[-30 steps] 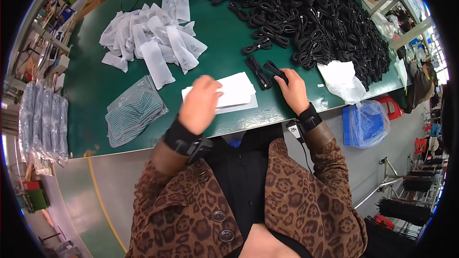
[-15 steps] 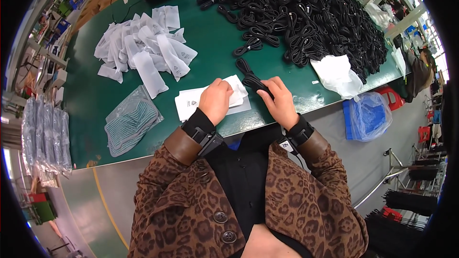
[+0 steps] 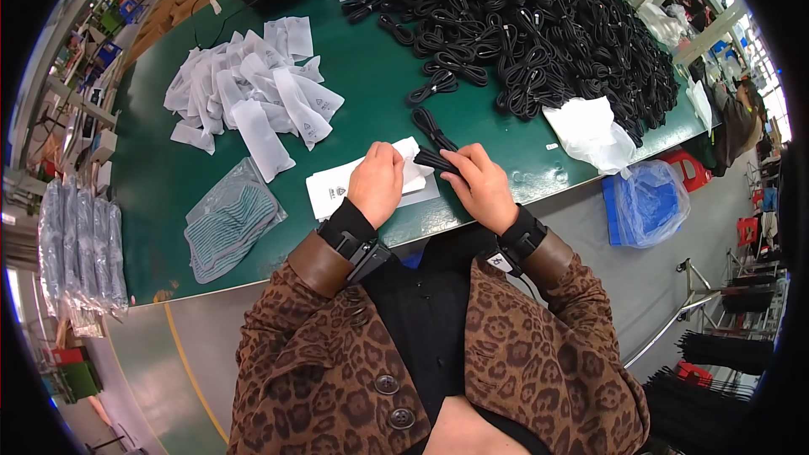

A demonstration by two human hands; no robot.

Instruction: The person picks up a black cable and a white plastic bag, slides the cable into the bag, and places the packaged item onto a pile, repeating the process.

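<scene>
My left hand (image 3: 377,184) is closed on the edge of a white translucent pouch (image 3: 409,157), on top of a small stack of white pouches (image 3: 324,190) near the table's front edge. In my right hand (image 3: 482,189) is a coiled black cable (image 3: 436,160), pinched between thumb and fingers. The cable's left end is at the pouch's right end; whether it is inside, I cannot tell. Just beyond my right hand, another coiled black cable (image 3: 431,126) lies on the green table (image 3: 371,105).
A large heap of coiled black cables (image 3: 548,42) covers the far right. White pouches that look filled (image 3: 253,88) are piled at left, above a plastic bag with striped cloth (image 3: 232,223). Crumpled white sheeting (image 3: 590,131) lies right; a blue bin (image 3: 649,202) stands beyond the edge.
My right hand has moved slightly left and swung the cable's end toward the pouch. The other cable now shows apart from the held one. My left hand keeps its grip, nearly in place.
</scene>
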